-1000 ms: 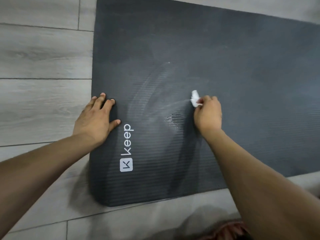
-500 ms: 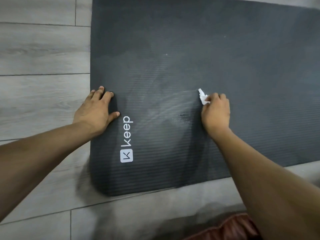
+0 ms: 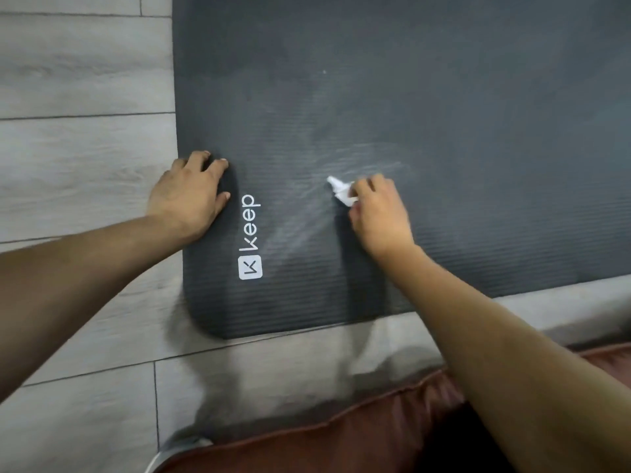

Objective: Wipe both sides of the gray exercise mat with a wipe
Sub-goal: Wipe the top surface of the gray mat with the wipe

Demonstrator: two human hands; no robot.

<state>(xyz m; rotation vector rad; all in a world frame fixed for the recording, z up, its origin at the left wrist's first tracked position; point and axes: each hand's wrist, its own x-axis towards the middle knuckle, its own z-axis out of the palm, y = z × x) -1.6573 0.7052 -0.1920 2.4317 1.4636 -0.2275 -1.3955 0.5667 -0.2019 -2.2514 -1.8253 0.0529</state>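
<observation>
The dark gray exercise mat [image 3: 444, 107] lies flat on the floor, its rounded near-left corner and a white "keep" logo [image 3: 251, 237] toward me. My right hand [image 3: 379, 213] grips a small crumpled white wipe [image 3: 341, 191] and presses it on the mat right of the logo. Pale wet streaks fan out around the wipe. My left hand [image 3: 189, 196] rests flat on the mat's left edge, fingers spread, holding it down.
Gray wood-look floor planks [image 3: 78, 148] surround the mat on the left and near side. A reddish-brown cushion or garment [image 3: 341, 445] lies at the bottom edge, close to me.
My right hand has swept the wipe leftward, back toward the logo, after moving right. The left hand has stayed on the mat's edge. The camera view has shifted slightly.
</observation>
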